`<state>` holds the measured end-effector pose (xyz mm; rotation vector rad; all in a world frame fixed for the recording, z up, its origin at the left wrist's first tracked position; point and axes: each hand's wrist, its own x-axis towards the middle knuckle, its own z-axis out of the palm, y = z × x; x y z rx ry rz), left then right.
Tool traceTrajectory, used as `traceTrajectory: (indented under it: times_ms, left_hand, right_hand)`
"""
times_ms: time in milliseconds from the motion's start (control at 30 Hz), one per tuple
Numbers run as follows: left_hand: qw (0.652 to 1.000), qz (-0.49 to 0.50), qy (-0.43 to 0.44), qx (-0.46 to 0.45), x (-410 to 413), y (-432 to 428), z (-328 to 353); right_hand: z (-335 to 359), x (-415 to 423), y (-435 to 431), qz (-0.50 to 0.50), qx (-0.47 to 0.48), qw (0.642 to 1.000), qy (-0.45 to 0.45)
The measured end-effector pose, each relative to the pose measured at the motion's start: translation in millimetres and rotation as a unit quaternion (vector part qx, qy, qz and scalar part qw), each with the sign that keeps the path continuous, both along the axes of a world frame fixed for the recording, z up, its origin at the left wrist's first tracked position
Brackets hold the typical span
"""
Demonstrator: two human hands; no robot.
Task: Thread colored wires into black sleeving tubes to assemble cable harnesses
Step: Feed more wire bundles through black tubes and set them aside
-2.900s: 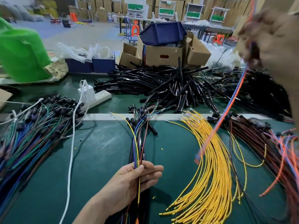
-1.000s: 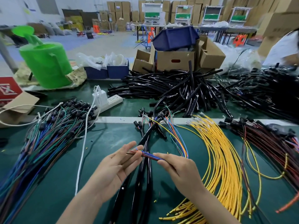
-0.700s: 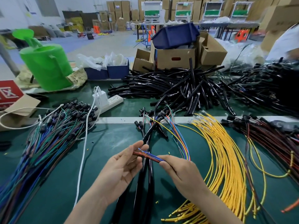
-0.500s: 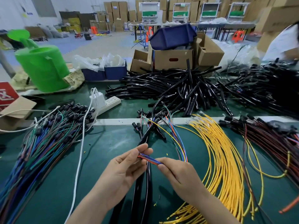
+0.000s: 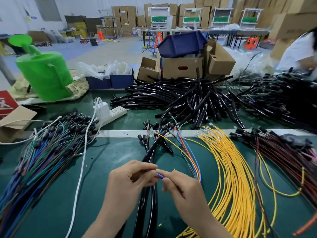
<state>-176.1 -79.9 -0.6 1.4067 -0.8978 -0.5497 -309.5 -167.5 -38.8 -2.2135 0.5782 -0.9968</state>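
Low at frame centre, over green-matted desk [image 5: 103, 194], pinched between left hand [image 5: 132, 176] and right hand [image 5: 181, 185]: slim blue, orange and yellow wires [image 5: 194, 166], light, limp, best nipped near tips, above glossy, probably slippery black sleeving tubes [image 5: 155, 200].

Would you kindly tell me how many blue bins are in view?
3 bins: one upturned atop the cardboard box, two side by side to its left; more may be hidden.

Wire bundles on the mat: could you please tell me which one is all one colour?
The yellow bundle, just right of the right hand. The left bundle mixes blue, green and brown; the far-right bundle mixes red and dark wires.
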Motion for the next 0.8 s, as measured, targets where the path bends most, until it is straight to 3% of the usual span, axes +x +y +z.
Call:
traceTrajectory:
  times_ms: [133, 333, 567, 800]
  left_hand:
    - [0.998, 0.028, 0.061, 0.009, 1, -3, -3]
    - [0.973, -0.101, 0.195, 0.076, 17, -5, 8]
    - [0.91, -0.21, 0.329, 0.137, 33, -11, 10]
    - [0.895, -0.232, 0.35, 0.15, 23, -20, 1]
  right_hand:
    - [-3, 0, -3, -0.017, 0.009, 1.0, -0.005]
    - [-1, -3, -7, 0.011, 0.06, 0.998, 0.002]
    - [2, -8, -8, 0.04, 0.082, 0.996, -0.006]
    - [7, -13, -11, 0.054, 0.102, 0.993, -0.014]
